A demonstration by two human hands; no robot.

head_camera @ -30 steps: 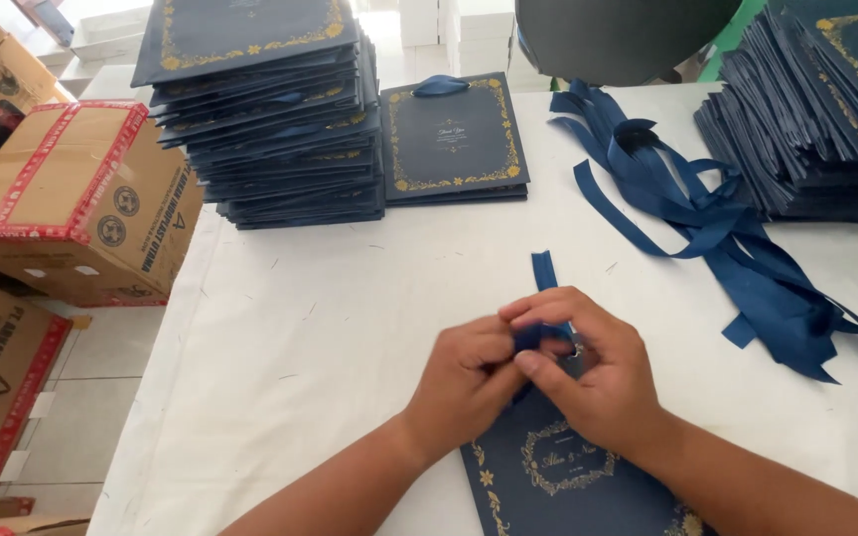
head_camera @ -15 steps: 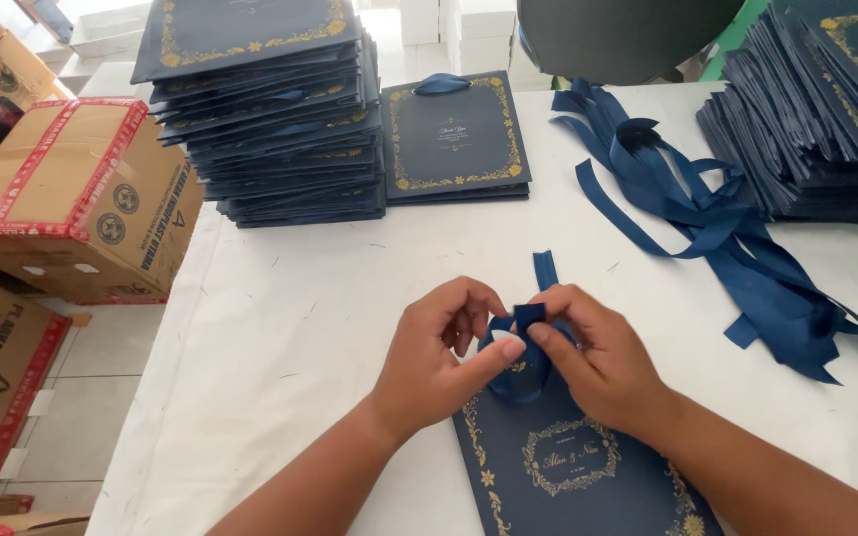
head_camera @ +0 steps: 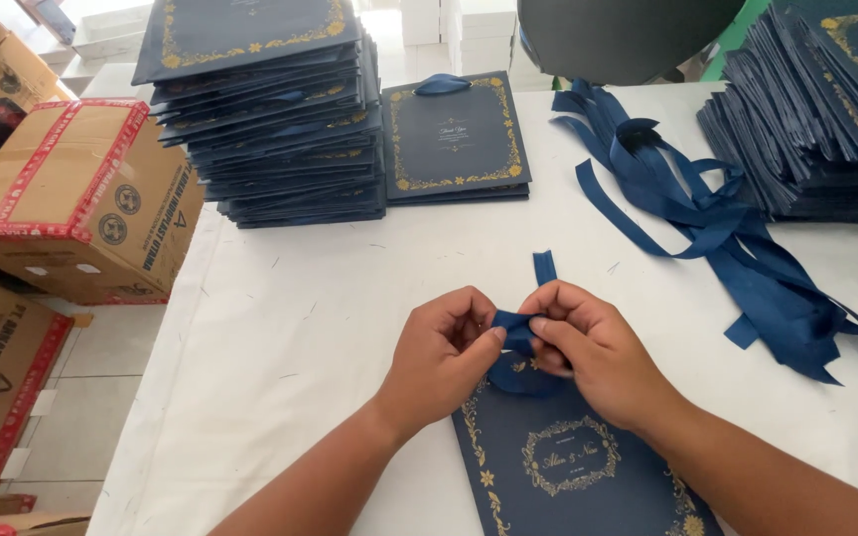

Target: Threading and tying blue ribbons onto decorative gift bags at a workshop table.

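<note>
- Left hand and right hand are pinching a navy ribbon closed-fingered over a navy card.
- White table is bearing card stacks at eleven o'clock.
- Cardboard boxes are sitting at nine o'clock.

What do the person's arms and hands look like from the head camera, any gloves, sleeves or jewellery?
Both arms are bare up to the bottom edge of the picture: no sleeves show. The left hand and the right hand wear no gloves, and no watch or wristband shows on either wrist. No ring can be made out on the fingers that show. The fingernails look short and unpainted.
</note>
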